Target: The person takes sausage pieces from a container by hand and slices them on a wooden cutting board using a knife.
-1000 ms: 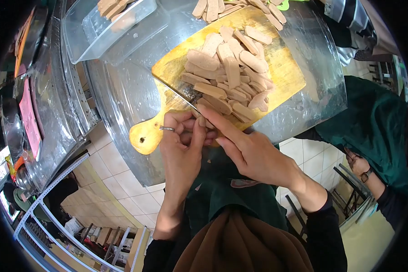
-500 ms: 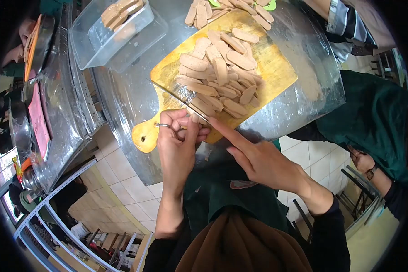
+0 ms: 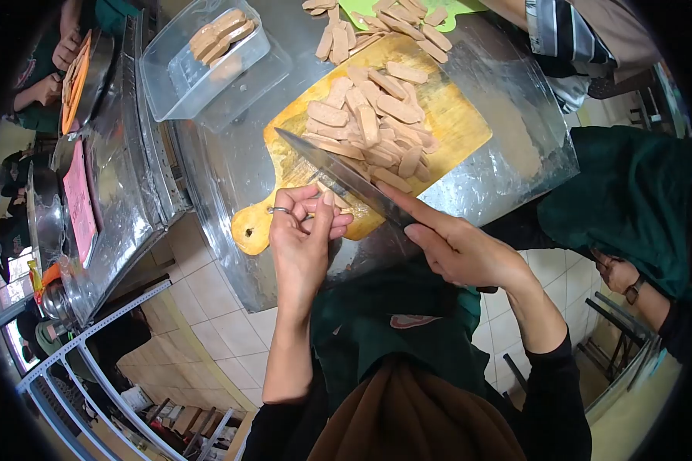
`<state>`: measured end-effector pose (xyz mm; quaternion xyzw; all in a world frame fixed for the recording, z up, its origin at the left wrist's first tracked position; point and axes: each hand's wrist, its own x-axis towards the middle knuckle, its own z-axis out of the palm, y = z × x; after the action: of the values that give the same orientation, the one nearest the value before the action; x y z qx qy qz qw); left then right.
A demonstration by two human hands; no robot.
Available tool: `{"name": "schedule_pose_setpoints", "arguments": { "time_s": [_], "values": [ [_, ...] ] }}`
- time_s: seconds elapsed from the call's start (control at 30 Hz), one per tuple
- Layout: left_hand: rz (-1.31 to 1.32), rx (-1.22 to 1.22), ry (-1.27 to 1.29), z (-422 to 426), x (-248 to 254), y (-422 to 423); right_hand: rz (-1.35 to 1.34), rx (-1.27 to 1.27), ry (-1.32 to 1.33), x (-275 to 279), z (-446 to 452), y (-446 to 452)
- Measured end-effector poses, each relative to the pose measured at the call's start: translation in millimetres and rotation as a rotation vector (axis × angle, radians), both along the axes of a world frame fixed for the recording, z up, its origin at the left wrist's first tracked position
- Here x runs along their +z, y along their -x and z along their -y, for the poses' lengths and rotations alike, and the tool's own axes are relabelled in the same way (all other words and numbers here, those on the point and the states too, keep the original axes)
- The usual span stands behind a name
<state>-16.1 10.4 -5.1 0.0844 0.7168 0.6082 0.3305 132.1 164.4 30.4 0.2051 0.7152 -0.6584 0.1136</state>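
Note:
A large kitchen knife is in my right hand, its broad blade slanting up and left over a yellow wooden cutting board. My left hand is closed near the board's handle, fingertips pinching a small pale-brown sausage piece just beside the blade; most of that piece is hidden by the fingers. Beyond the blade, a heap of pinkish-brown, oblong sausage slices covers the middle of the board.
A clear plastic tub holding several whole sausages stands at the back left of the metal table. More slices lie on and beside a green board. Another person's sleeve reaches in at upper right; someone in a green apron stands right.
The knife has tilted so its flat now shows, and my right hand has moved slightly right, away from my left fingers. My left hand keeps its pinch. The view has shifted a little.

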Motion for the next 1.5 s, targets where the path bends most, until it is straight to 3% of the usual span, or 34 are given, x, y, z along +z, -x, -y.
{"name": "schedule_pose_setpoints", "arguments": {
  "time_s": [0.03,0.13,0.33,0.67,0.77,1.2,1.27,1.33,1.4,1.5],
  "values": [
    [-0.011,0.001,0.002,1.1,-0.5,0.1,0.147,0.023,0.154,10.2,-4.9,0.5],
    [0.041,0.017,-0.033,3.1,-2.0,0.5,0.104,-0.057,0.267,22.9,-6.9,-8.4],
    [0.008,-0.04,0.011,0.3,9.5,3.0,0.077,-0.178,0.219,31.0,-10.0,-31.2],
    [-0.313,-0.416,0.213,8.4,11.5,30.8,0.058,-0.199,0.192,14.1,-6.8,-43.0],
    [-0.306,-0.48,0.252,7.9,18.3,39.1,0.069,-0.209,0.204,12.7,-9.2,-44.0],
    [-0.392,-0.458,0.194,-47.3,56.8,92.3,0.003,-0.285,0.195,15.0,-5.5,-48.4],
    [-0.811,-0.304,0.12,-48.1,41.1,128.9,0.015,-0.295,0.2,16.4,-5.2,-47.7],
    [-1.042,-0.207,0.18,-53.4,43.6,175.2,0.03,-0.302,0.206,19.2,-5.4,-47.0],
    [-1.189,-0.253,0.427,-60.8,46.2,225.2,0.027,-0.316,0.211,20.6,-5.8,-45.9],
    [-1.112,-0.535,0.564,-77.9,46.8,276.9,0.011,-0.322,0.189,21.3,-6.4,-43.8]
  ]
}}
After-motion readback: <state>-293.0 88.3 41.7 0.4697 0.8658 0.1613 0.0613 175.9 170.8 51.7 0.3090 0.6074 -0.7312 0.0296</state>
